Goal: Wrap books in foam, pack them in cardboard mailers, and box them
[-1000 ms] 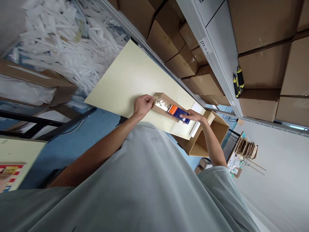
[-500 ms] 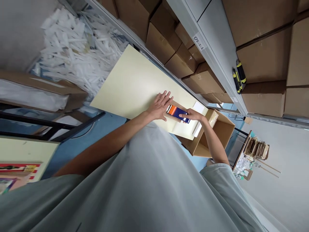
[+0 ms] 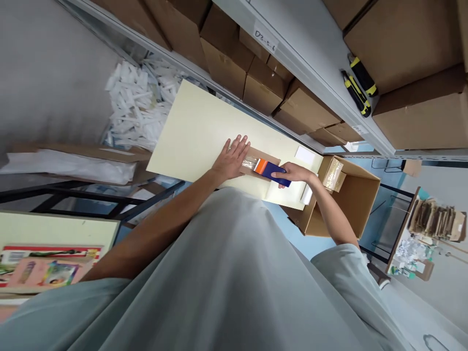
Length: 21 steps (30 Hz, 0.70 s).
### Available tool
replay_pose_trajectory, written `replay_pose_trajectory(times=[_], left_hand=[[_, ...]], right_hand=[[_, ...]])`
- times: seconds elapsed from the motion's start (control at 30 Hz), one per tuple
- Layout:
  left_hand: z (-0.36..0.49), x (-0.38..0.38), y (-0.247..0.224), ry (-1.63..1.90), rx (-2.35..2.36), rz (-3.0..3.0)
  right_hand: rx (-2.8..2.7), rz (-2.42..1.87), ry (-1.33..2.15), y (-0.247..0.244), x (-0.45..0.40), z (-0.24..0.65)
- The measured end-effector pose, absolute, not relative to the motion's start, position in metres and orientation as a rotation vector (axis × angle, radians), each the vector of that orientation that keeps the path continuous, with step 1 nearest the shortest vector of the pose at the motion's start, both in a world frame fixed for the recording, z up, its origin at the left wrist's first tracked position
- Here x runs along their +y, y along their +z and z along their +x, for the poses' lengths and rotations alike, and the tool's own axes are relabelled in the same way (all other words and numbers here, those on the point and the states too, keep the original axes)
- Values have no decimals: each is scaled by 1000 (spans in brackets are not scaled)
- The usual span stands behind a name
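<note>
On the pale board-topped table (image 3: 193,131) lies a small flat brown cardboard piece, apparently a box (image 3: 263,155). My left hand (image 3: 231,160) rests flat at its left end, fingers spread. My right hand (image 3: 294,174) is closed around a blue and orange tape dispenser (image 3: 269,170), which is on top of the cardboard. Between the dispenser and my left hand shows a shiny strip of clear tape (image 3: 249,162). Part of the cardboard is hidden under the dispenser and my hands.
An open carton (image 3: 360,195) with a tape-wrapped item stands at the right end of the table. Shelves of cardboard boxes (image 3: 263,87) run along the far side, with two utility knives (image 3: 360,87) on one shelf. White scraps (image 3: 135,102) are heaped at the left.
The tape dispenser has moved slightly right, away from my left hand, and a length of clear tape now shows between them. My left hand stays flat. The camera view has shifted.
</note>
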<state>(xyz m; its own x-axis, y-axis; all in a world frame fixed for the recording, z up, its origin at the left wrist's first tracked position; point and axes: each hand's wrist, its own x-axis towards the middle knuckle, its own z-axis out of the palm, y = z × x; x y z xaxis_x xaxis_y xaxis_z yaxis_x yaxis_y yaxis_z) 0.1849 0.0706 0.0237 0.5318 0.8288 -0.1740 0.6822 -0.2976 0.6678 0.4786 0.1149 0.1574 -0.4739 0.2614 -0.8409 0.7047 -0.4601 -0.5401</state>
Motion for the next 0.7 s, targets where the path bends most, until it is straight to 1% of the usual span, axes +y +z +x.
replay_pose_trajectory(times=[0.17, 0.27, 0.37, 0.5, 0.6, 0.7], left_hand=[[185, 70, 23, 196, 1257, 2126], [187, 71, 22, 170, 1276, 2145], [190, 71, 22, 147, 1309, 2130], [194, 72, 23, 160, 1331, 2091], [196, 73, 24, 168, 1339, 2063], [197, 73, 26, 137, 1346, 2060]], right_hand=[[1435, 1416, -1910, 193, 111, 553], [1460, 1403, -1875, 200, 108, 584], [1442, 1372, -1882, 183, 109, 596], [1423, 1401, -1798, 140, 114, 592], [1540, 1449, -1528, 116, 114, 576], [1660, 1470, -1231, 106, 112, 557]])
